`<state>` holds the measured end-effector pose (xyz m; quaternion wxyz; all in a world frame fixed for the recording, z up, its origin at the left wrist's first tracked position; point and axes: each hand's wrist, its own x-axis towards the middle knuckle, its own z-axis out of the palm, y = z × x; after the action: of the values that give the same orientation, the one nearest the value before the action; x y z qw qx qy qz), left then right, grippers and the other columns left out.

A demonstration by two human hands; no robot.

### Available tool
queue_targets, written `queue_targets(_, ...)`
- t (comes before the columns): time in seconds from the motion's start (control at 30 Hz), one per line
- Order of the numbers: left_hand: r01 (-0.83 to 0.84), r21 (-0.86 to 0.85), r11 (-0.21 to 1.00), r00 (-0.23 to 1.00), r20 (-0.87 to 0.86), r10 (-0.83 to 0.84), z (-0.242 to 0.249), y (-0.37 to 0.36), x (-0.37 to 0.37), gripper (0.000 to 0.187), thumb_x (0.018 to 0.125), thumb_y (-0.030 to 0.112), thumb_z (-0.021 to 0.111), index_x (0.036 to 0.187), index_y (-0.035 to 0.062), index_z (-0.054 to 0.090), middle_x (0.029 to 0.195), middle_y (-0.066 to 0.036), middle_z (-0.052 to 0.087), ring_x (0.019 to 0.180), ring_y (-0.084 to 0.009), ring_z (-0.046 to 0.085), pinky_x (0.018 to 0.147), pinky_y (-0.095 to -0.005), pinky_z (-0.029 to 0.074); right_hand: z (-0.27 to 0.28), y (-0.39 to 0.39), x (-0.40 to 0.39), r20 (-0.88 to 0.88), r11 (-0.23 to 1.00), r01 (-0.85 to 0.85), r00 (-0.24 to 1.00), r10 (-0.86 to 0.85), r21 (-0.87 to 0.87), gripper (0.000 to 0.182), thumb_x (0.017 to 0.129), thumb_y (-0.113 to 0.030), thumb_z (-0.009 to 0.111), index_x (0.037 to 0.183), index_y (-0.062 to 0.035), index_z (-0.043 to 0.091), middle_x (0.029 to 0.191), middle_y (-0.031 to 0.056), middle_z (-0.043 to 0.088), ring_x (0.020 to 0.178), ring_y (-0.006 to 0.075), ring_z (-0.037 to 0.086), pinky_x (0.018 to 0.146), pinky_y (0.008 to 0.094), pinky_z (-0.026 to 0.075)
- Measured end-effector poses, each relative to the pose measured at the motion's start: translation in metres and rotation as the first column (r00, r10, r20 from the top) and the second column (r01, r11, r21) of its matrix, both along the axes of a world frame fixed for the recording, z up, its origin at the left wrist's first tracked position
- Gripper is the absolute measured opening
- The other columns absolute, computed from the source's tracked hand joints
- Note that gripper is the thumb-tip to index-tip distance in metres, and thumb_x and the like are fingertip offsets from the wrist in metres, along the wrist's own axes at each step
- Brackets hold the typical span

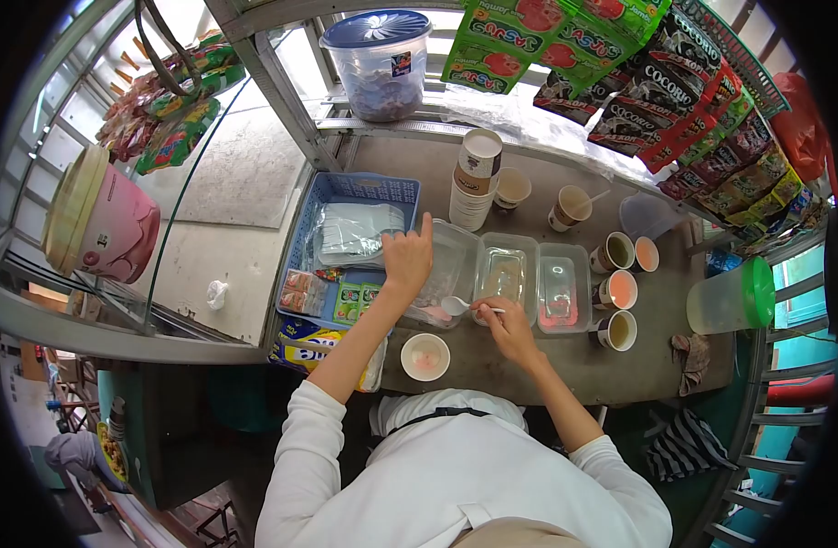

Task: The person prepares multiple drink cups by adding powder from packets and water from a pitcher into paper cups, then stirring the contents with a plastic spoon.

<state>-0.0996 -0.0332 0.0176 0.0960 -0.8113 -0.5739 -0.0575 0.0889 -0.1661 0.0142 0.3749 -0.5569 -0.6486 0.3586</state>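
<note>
The right hand (505, 325) holds a white spoon (454, 306).

Okay, we can't tell what's inside the blue-lidded tub (380, 91), the green sachets (561, 41) get chopped by the top edge, and the left hand (407, 263) hides a bit of the plastic-wrapped pack (353, 233).

From here I see a gray table (647, 365), metal window bars (777, 418) and bright light coming in.
</note>
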Motion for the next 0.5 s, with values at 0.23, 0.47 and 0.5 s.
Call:
queue_targets(0.23, 0.039, 0.047, 0.998, 0.996, -0.086, -0.035, -0.009, 0.01, 0.003, 0.054, 0.079, 0.026, 0.066, 0.131, 0.0133, 0.054, 0.074, -0.006, 0.067, 0.069, -0.024, 0.066, 0.079, -0.0462, 0.04, -0.021, -0.004, -0.002, -0.265, 0.988, 0.101, 0.956, -0.129, -0.118, 0.031, 0.099, -0.023, 0.047, 0.099, -0.0015, 0.07, 0.074, 0.0074, 0.065, 0.069, 0.0138, 0.059, 0.064, 0.0277, 0.044)
queue_targets(0.47, 0.027, 0.052, 0.998, 0.993, -0.114, -0.021, -0.014, 0.011, 0.008, 0.047, 0.081, 0.017, 0.061, 0.127, 0.0071, 0.056, 0.087, -0.004, 0.061, 0.085, -0.0219, 0.059, 0.087, -0.0468, 0.038, -0.023, -0.01, -0.001, -0.353, 0.958, 0.193, 0.899, -0.26, -0.214, 0.034, 0.1, -0.024, 0.046, 0.101, 0.0006, 0.069, 0.077, 0.0025, 0.063, 0.075, 0.0099, 0.055, 0.067, 0.0257, 0.042)
queue_targets(0.5, 0.036, 0.07, 0.997, 0.992, -0.124, -0.027, -0.013, 0.011, 0.009, 0.046, 0.082, 0.017, 0.061, 0.127, 0.0068, 0.057, 0.088, -0.003, 0.06, 0.087, -0.0213, 0.057, 0.087, -0.0469, 0.038, -0.024, -0.01, -0.001, -0.384, 0.958, 0.189, 0.886, -0.26, -0.214, 0.034, 0.1, -0.024, 0.046, 0.101, 0.0008, 0.069, 0.078, 0.0017, 0.063, 0.074, 0.009, 0.054, 0.067, 0.0252, 0.041)
